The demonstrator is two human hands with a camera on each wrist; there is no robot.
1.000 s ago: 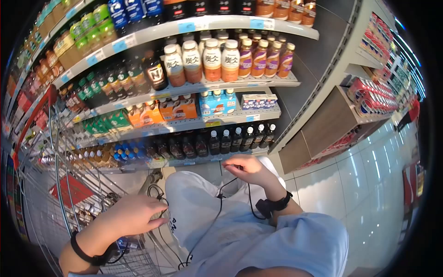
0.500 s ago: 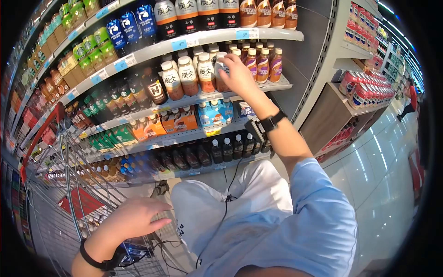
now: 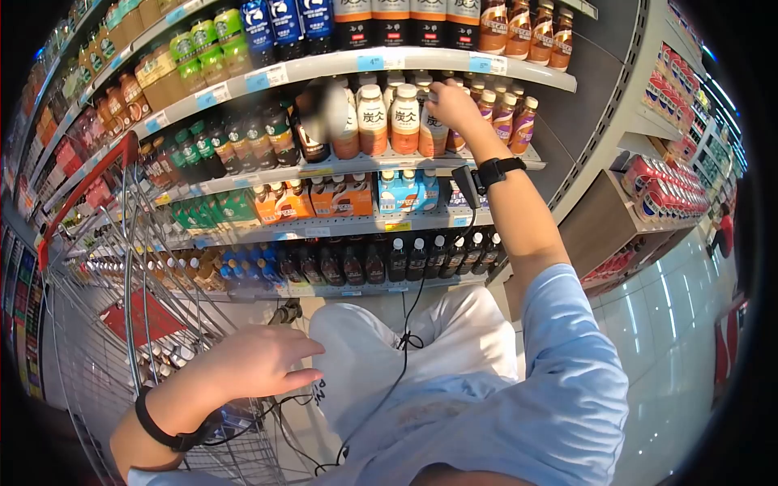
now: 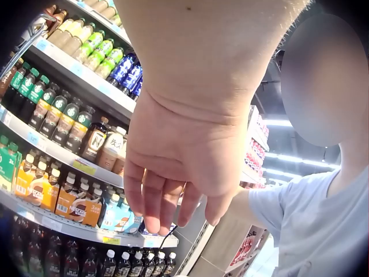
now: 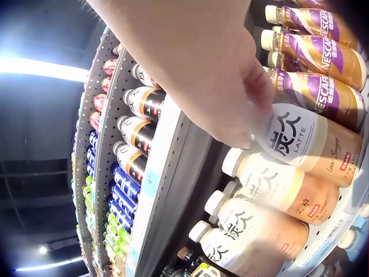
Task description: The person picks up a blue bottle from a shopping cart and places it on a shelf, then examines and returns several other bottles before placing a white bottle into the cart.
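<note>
Up from lap (image 3: 356, 336) since 1 s ago, R hand (image 3: 459, 108) curls its fingers round LATTE btl (image 5: 314, 141)'s top, prob. b/c neighbours (image 3: 404, 121) crowd its sides, at shelf (image 3: 413, 164)'s front edge nr R corner; L hand (image 3: 261, 360), fingers loose, empty, hangs nr cart (image 3: 144, 316).

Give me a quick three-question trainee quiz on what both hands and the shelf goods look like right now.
1. Multiple choice: the fingers of the right hand are at the top of which item?
A) a dark bottle in the bottom row
B) the white-labelled latte bottle beside the purple-labelled bottles
C) a green can on the top shelf
2. True or false: the left hand is holding a bottle.
3. Fill in the colour: the blue multipack stands just right of the ____ multipacks.

Key: 1. B; 2. false; 3. orange
</note>
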